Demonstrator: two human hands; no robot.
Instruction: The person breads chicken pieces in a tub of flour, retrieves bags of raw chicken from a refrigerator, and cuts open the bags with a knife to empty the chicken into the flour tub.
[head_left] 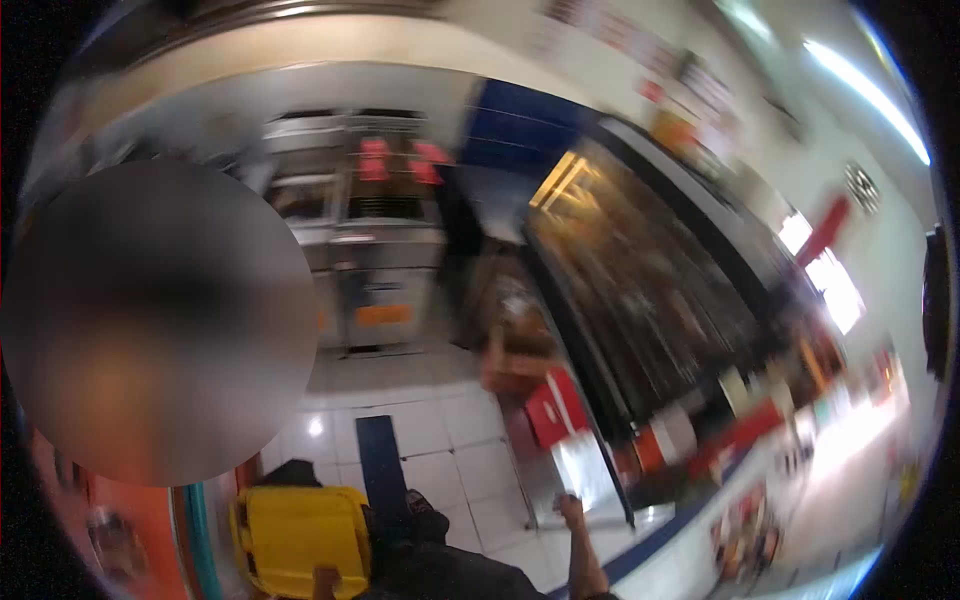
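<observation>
My right hand point(570, 508) is low in the view, right of centre, near the front edge of a shiny metal surface point(582, 465); its fingers look curled, but blur hides whether anything is in them. At the bottom left, my left hand point(326, 580) is at the near edge of a yellow tray or bin point(305, 535). Its fingers are too smeared to make out. A red box point(556, 408) rests on the metal surface beyond my right hand.
A large glass-fronted lit cabinet point(640, 280) stands at the right. Fryers with pink-red handles point(373, 160) are at the back. White floor tiles point(470, 470) lie between. A large blurred circle covers the left. Red and white items point(670, 440) line the cabinet's base.
</observation>
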